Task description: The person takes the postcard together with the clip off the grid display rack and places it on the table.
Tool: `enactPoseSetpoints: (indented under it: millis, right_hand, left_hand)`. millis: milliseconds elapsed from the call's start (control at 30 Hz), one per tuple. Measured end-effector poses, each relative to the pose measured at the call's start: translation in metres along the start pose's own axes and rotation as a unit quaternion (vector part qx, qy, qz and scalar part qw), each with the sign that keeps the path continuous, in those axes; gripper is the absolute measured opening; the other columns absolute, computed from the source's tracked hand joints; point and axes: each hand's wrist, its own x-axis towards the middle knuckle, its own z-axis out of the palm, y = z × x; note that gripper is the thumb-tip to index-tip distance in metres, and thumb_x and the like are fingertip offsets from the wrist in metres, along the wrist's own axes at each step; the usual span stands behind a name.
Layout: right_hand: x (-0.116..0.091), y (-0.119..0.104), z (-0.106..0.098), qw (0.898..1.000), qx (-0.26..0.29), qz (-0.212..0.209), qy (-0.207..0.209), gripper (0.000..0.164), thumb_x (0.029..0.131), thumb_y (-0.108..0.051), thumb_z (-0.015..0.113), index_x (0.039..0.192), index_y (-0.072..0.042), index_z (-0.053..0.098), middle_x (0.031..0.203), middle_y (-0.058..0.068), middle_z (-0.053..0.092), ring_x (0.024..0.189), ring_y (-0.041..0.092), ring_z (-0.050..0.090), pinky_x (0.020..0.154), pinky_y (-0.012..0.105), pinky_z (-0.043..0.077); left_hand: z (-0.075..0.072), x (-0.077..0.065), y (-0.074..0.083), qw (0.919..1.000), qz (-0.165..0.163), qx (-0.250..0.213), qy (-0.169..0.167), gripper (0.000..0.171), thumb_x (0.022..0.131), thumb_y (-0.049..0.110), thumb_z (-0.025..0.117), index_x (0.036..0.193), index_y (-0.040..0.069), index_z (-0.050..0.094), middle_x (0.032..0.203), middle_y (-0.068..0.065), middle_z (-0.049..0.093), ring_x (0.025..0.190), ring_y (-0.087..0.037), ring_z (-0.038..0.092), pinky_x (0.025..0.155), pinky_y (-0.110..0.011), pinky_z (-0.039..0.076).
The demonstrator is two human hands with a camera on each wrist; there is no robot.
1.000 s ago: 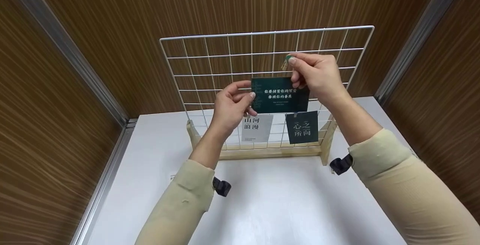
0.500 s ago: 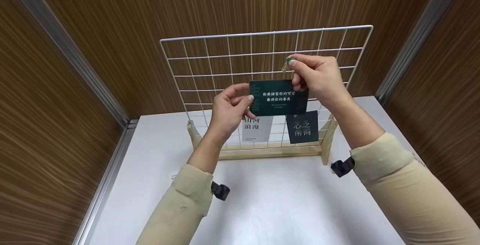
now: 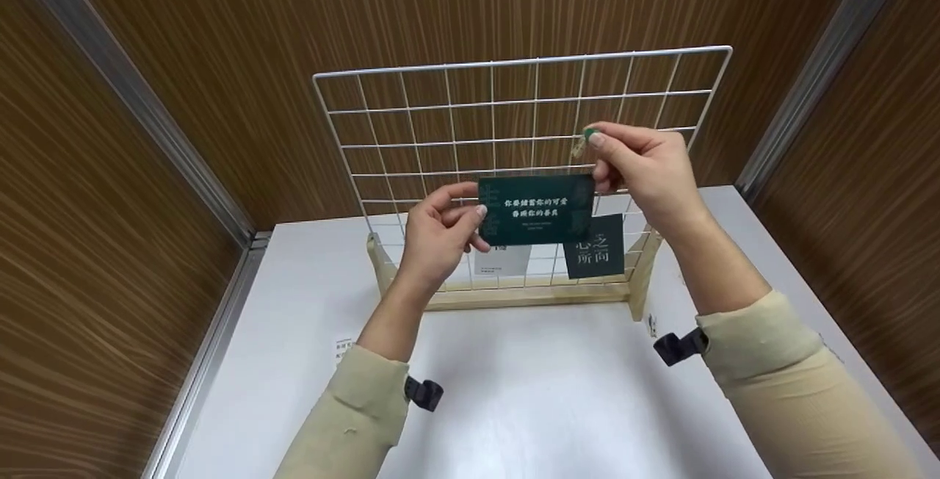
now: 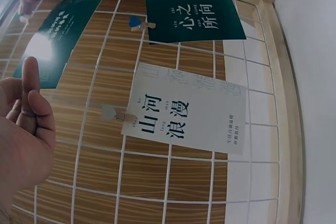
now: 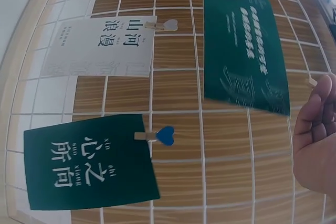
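A dark green card [image 3: 540, 229] with white lettering is pinched along its left edge by my left hand [image 3: 437, 233], in front of a white wire grid [image 3: 426, 67]. My right hand [image 3: 650, 174] pinches a small wooden clothespin [image 3: 578, 147] with a green heart on it, just above and right of the card's upper right corner. In the right wrist view a gap shows between the right hand and the card. Lower on the grid hang a white card [image 4: 184, 114] and another dark green card [image 5: 89, 163], each on a heart clothespin.
The grid stands in a pale wooden base [image 3: 529, 299] on a white table [image 3: 529, 391]. A partly hidden printed paper [image 3: 343, 348] lies left of it, and a small item [image 3: 652, 325] lies by the right foot. Wood-grained panels [image 3: 440, 1] enclose the table.
The left hand has brought the card lower and slightly left. My right hand, with the clothespin, has come down and right, away from the card's corner it overlapped before.
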Motion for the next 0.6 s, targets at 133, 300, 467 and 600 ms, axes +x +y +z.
enactPoseSetpoints:
  millis: [133,300,467,600]
  right_hand:
    - [-0.011,0.008,-0.008,1.000,0.000,0.003,0.010,0.028,0.105,-0.021,0.070,0.125,-0.002,0.077,0.075,0.009,0.068,0.063,0.016,0.067,0.065,0.023,0.059]
    - [-0.027,0.019,-0.018,1.000,-0.001,0.018,0.017,0.028,0.104,-0.019,0.071,0.124,0.000,0.077,0.075,0.008,0.069,0.062,0.015,0.066,0.065,0.022,0.059]
    - [-0.041,0.031,-0.028,0.999,-0.005,0.030,0.027,0.027,0.104,-0.017,0.071,0.123,0.002,0.076,0.074,0.007,0.069,0.062,0.014,0.066,0.064,0.022,0.059]
    - [-0.051,0.042,-0.036,0.998,-0.002,0.050,0.031,0.027,0.104,-0.017,0.071,0.123,0.001,0.076,0.075,0.006,0.069,0.063,0.013,0.066,0.064,0.021,0.059]
  left_hand:
    - [-0.011,-0.010,-0.006,0.9998,-0.013,0.009,0.007,0.031,0.104,0.011,0.070,0.135,0.013,0.068,0.104,-0.007,0.081,0.061,-0.023,0.071,0.064,-0.027,0.054]
    - [-0.026,-0.022,-0.014,0.9990,-0.020,0.027,0.029,0.032,0.104,0.010,0.070,0.136,0.013,0.068,0.101,-0.008,0.081,0.061,-0.024,0.071,0.064,-0.026,0.056]
    - [-0.036,-0.030,-0.019,0.9984,-0.025,0.028,0.043,0.032,0.104,0.009,0.070,0.135,0.012,0.069,0.099,-0.010,0.080,0.060,-0.024,0.071,0.065,-0.026,0.056]
    - [-0.042,-0.037,-0.026,0.9979,-0.039,0.026,0.046,0.032,0.104,0.008,0.070,0.135,0.011,0.068,0.098,-0.011,0.080,0.060,-0.023,0.072,0.064,-0.026,0.056]
